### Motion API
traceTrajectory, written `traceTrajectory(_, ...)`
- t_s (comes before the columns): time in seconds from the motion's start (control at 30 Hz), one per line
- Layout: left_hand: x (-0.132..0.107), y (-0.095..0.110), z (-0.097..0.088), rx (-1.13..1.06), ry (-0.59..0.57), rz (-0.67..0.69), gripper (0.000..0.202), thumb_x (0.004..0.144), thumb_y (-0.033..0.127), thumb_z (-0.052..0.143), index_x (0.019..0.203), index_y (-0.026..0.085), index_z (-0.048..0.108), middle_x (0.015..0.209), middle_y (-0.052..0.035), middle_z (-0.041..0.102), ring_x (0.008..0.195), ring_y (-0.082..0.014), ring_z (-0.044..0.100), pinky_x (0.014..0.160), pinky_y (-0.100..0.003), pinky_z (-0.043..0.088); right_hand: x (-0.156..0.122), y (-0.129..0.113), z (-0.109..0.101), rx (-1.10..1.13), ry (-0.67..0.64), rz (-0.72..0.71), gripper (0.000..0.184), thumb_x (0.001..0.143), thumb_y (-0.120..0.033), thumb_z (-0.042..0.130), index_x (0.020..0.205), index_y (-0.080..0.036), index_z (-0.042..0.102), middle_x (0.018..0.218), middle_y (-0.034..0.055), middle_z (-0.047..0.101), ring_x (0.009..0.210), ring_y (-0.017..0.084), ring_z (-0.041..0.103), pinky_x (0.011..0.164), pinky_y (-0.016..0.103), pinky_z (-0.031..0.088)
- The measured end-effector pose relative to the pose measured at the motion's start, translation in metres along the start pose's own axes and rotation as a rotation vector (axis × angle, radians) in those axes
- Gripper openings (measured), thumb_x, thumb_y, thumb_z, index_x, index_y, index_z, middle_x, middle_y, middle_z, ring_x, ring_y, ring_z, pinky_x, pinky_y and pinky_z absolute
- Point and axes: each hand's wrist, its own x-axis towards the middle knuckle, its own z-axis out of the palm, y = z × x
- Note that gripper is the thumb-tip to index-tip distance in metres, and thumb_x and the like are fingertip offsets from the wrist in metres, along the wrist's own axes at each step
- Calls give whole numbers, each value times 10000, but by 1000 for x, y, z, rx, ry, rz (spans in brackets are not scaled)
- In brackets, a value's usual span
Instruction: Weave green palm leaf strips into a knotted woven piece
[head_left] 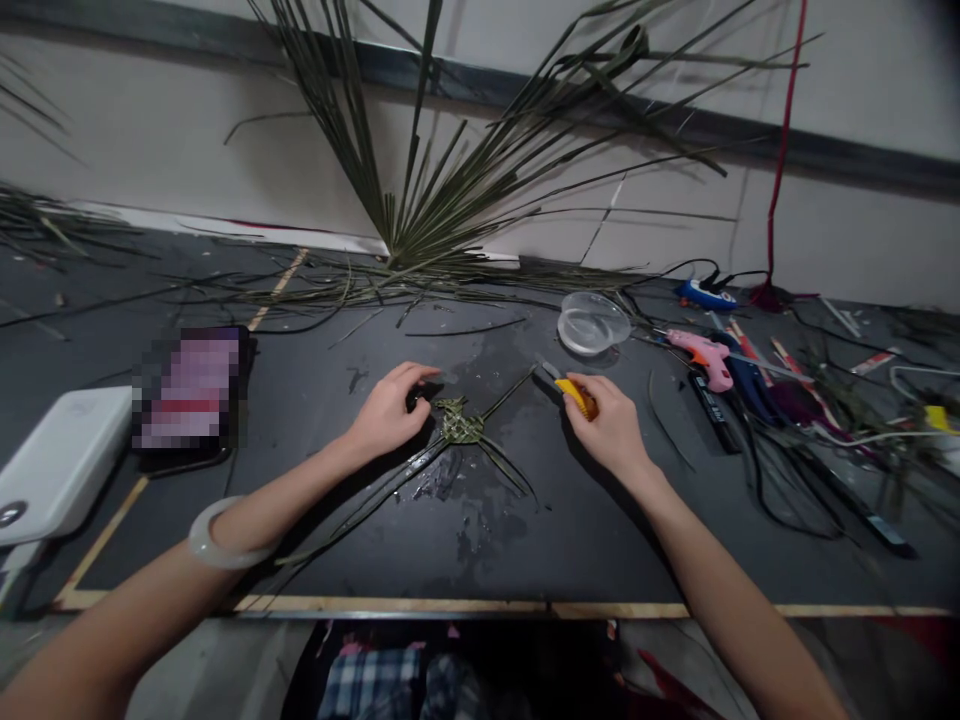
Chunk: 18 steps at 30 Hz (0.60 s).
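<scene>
A small green figure woven from leaf strips (461, 428) lies on the wet middle of the dark tabletop. Loose strips stretch from it in several directions, one toward the upper right. Just to its left is my left hand (394, 405), fingers curved and thumb apart from the forefinger; the thumb tip is close to the weaving, and I cannot tell whether it touches. My right hand (604, 415) grips a yellow utility knife (576, 396). The blade points up and left, near the end of the upper-right strip.
A palm leaf (405, 230) leans on the wall behind scattered strips. A clear plastic tub (589, 325), a pink glue gun (701, 355), a black pen-like tool (712, 412) and cables are at right. A phone (191, 390) and white power bank (67, 455) sit left.
</scene>
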Motion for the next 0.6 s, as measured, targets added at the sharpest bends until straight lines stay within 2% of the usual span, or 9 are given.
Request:
traceTrajectory(0.1,-2,2,0,61,-27,76,329,810,136,430,1092,148,598,1084,-84,592,1012,-183,550,927,-362,455,1,1,-1,5,13,0,300,834,-307,482,1026,-134,636,1008,130,662,935,233,615,870,394,478)
traceTrajectory(0.2,-3,7,1,163,-123,198,302,898,219,411,1106,156,623,1099,-92,588,1026,-198,529,927,-369,440,1,4,1,-8,-4,9,296,829,-305,487,1009,-126,640,988,132,664,913,236,617,856,395,478)
traceTrajectory(0.27,-2,10,3,251,-189,251,332,936,292,409,1177,167,600,1147,-100,571,1063,-215,508,921,-377,429,0,5,2,-21,-25,10,295,829,-304,482,1004,-127,641,982,129,663,907,237,614,854,395,475)
traceTrajectory(0.37,-1,13,6,378,-253,283,382,958,373,397,1270,203,539,1231,-105,533,1131,-235,466,917,-387,408,0,7,3,-44,-59,15,299,826,-301,478,1004,-126,642,973,127,662,898,238,608,849,391,473)
traceTrajectory(0.6,-2,12,8,476,-298,310,411,967,424,352,1251,206,553,1253,-103,520,1188,-271,419,972,-431,351,-1,10,7,-109,-148,57,309,823,-279,475,1036,-126,640,1005,122,658,940,243,597,853,383,465)
